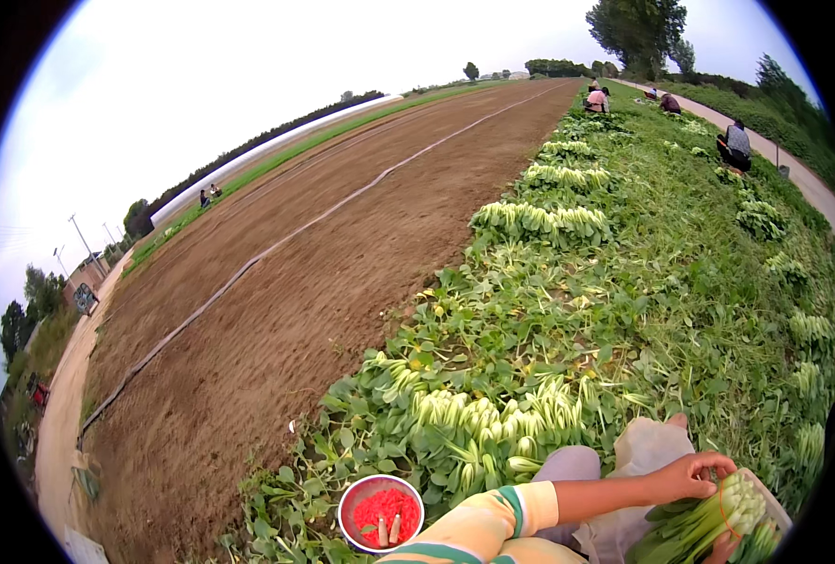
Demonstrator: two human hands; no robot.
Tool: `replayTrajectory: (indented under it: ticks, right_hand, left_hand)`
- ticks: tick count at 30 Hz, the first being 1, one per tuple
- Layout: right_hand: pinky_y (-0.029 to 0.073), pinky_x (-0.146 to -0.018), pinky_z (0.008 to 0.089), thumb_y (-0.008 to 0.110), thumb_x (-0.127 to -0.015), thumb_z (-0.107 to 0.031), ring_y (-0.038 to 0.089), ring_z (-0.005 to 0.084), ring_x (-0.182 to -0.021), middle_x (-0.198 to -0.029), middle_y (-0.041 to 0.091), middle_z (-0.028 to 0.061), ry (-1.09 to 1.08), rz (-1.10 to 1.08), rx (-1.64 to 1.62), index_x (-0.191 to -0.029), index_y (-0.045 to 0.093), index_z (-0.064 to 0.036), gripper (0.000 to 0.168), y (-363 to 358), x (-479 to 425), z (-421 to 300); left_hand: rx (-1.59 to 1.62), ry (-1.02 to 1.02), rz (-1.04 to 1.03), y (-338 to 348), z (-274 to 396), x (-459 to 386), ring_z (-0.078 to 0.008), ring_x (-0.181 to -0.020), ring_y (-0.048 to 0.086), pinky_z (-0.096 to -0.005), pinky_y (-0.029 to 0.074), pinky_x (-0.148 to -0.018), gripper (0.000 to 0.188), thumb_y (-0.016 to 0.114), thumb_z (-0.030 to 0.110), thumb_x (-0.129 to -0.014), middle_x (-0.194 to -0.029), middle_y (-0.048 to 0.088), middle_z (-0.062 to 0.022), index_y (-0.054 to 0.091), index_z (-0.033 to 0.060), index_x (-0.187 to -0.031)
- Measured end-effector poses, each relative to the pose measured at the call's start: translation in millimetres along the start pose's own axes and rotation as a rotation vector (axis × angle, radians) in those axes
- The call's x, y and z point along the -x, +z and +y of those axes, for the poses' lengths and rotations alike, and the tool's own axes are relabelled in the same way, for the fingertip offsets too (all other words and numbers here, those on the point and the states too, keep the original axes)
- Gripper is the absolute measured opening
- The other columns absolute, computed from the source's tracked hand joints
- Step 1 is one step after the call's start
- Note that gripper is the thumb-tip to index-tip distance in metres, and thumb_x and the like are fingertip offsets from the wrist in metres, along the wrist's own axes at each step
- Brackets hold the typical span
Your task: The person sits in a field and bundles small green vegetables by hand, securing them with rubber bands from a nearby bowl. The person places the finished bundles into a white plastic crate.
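At the lower right, a bunch of leafy greens with pale stalks lies across the lap, a thin red band around it. My left hand is at the upper side of the bunch, thumb and a finger curled at the band. Partly seen at the bottom, my right hand is around the lower side of the bunch. A pale tray edge shows behind the stalks. A metal bowl at the bottom centre holds many red bands and two short brown cylindrical pieces.
Cut greens lie in a row before my knees, with more rows beyond. Bare soil with a long hose-like strip stretches left. Several people crouch farther off, one near the path.
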State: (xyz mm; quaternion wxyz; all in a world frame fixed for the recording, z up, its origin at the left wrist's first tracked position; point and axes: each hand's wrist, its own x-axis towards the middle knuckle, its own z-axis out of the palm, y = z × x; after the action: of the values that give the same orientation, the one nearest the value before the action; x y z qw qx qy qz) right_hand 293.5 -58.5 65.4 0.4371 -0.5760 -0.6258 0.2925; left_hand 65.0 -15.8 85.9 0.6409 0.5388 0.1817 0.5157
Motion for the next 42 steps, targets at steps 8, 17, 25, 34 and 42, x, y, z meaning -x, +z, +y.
replayTrajectory:
  ticks: [8,17,25,34,42]
  right_hand:
    - [0.036,-0.103,0.0408,0.075,-0.075,-0.027,0.043,0.0323,-0.122,-0.133,0.044,0.0230,0.086,0.014,-0.199,-0.134,0.035,0.006,0.078,18,4,-16]
    - [0.034,-0.104,0.0415,0.073,-0.076,-0.033,0.041,0.0321,-0.125,-0.135,0.041,0.0212,0.155,-0.007,-0.359,-0.138,0.031,0.003,0.084,32,-1,-14]
    - [0.032,-0.105,0.0421,0.073,-0.076,-0.038,0.039,0.0319,-0.127,-0.138,0.039,0.0196,0.236,-0.052,-0.527,-0.141,0.027,0.001,0.089,45,-11,-1]
    - [0.031,-0.105,0.0395,0.067,-0.082,-0.041,0.038,0.0282,-0.128,-0.140,0.036,0.0165,0.443,-0.062,-0.415,-0.146,0.020,-0.001,0.088,58,-24,41]
    - [0.025,-0.107,0.0378,0.056,-0.089,-0.028,0.037,0.0275,-0.128,-0.137,0.040,0.0160,-0.096,-0.106,-0.132,-0.139,0.034,-0.002,0.060,55,-39,13]
  left_hand:
    - [-0.013,-0.100,-0.063,5,32,14,-0.0040,-0.067,0.049,-0.0193,0.038,-0.056,0.054,0.078,0.038,-0.075,-0.101,0.047,0.0020,0.047,0.0097,-0.110]
    - [0.066,-0.066,-0.100,13,25,18,-0.0059,-0.071,0.050,-0.0213,0.042,-0.057,0.051,0.077,0.041,-0.074,-0.106,0.044,-0.0009,0.043,0.0100,-0.094]
    - [-0.292,0.036,0.121,2,-5,23,-0.0154,-0.093,0.048,-0.0299,0.042,-0.080,0.043,0.064,0.043,-0.086,-0.125,0.042,-0.0084,0.049,0.0077,-0.105]
    - [-0.448,0.084,0.097,-17,-49,17,-0.0239,-0.124,0.040,-0.0376,0.032,-0.103,0.050,0.061,0.031,-0.085,-0.130,0.040,-0.0097,0.043,0.0072,-0.126]
    - [-0.390,-0.059,0.102,-29,-45,18,-0.0203,-0.117,0.043,-0.0368,0.040,-0.092,0.041,0.066,0.028,-0.081,-0.126,0.042,-0.0072,0.046,0.0102,-0.111]
